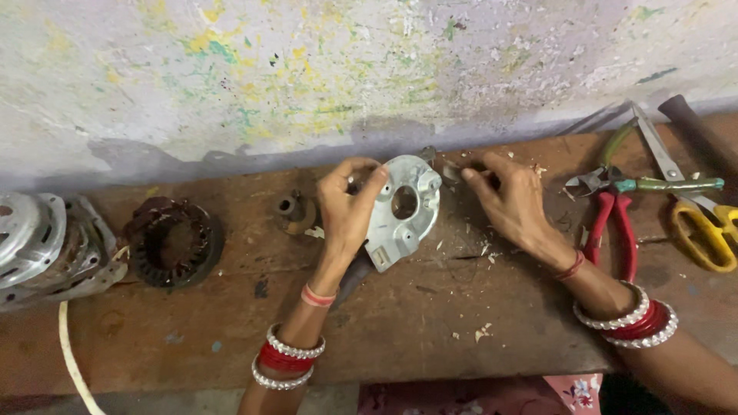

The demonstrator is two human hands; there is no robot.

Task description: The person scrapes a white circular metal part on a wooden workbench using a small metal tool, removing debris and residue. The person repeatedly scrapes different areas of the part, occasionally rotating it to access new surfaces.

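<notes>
Fingers of my left hand (347,206) are closed on the silver motor end cover (403,209), gripping its left edge and holding it tilted up off the counter (400,323), near the back edge by the wall. Its long axis runs from upper right to lower left, the bearing hole facing me. My right hand (509,201) has its fingers pinched narrow on something small at the cover's upper right corner; I cannot tell what. As I judge it, the motor is already apart: the dark stator (174,243) and another housing (42,242) lie toward the left edge, a small bushing (294,210) just beside my left hand. Red-handled pliers (611,223) and yellow scissors (696,219) lie untouched at the right.
</notes>
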